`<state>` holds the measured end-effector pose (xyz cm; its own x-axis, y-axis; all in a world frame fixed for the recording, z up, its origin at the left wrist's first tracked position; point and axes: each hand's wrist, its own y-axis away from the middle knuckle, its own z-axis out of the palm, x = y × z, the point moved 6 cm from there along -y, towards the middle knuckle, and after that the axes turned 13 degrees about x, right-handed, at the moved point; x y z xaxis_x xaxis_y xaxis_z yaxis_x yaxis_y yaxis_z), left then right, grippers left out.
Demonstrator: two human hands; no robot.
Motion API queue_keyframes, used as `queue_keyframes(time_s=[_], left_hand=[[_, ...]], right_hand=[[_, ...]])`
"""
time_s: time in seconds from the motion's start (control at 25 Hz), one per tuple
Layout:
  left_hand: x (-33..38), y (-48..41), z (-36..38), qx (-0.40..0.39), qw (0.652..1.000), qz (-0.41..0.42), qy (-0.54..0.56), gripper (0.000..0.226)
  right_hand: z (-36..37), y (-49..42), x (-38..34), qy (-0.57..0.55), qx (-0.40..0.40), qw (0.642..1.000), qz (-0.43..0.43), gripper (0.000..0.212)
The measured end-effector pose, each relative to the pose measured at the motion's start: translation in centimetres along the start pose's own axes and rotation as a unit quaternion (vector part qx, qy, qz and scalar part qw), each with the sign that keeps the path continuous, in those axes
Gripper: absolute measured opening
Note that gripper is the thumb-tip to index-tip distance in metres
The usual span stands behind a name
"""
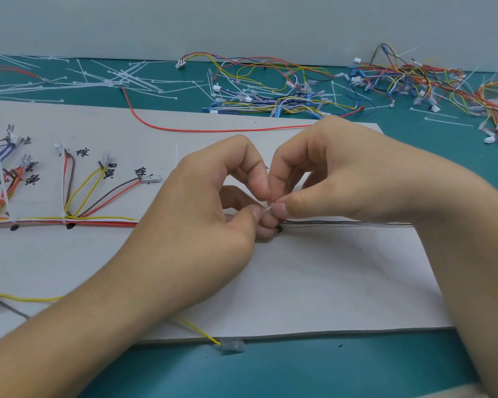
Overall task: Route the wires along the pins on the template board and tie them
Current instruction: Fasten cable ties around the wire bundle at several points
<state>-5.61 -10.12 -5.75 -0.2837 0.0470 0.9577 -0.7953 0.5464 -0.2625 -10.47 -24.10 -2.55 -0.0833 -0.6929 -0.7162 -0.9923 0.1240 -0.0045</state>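
While the grey template board [314, 282] lies flat on the green table [299, 374], the wire bundle [104, 221] runs along its middle line. It is bound by two white ties at the left, and its thinner dark wires [342, 222] go on to the right.

Both hands meet over this line. The left hand [190, 219] and the right hand [342, 179] each pinch, with thumb and curled fingers, a short white cable tie [267, 208] just above a black pin [279, 229]. The fingertips hide the tie's head, so I cannot say if the tail is through it; probably the loop is not tight yet.

I judge three risks from here:
- If the tail is pulled before all dark wires are inside the loop, one wire stays out and the knot must be cut.
- If the pull goes sideways, the bundle can slide off the pin and the tie sits at the wrong place on the template.
- The tie is small and smooth, so it may slip from the pinch and the loop opens again.
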Motion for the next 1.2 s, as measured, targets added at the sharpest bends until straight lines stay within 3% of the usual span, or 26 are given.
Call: queue_keyframes(time_s=[0.92, 1.2], left_hand=[[-0.2, 0.0, -0.2, 0.018, 0.999, -0.039, -0.008, 0.026], [0.5, -0.2, -0.3, 0.02, 0.997, 0.006, -0.08, 0.014]], right_hand=[[-0.7, 0.2, -0.5, -0.007, 0.035, 0.999, 0.015, 0.008], [-0.8, 0.2, -0.7, -0.005, 0.035, 0.999, 0.012, 0.016]])
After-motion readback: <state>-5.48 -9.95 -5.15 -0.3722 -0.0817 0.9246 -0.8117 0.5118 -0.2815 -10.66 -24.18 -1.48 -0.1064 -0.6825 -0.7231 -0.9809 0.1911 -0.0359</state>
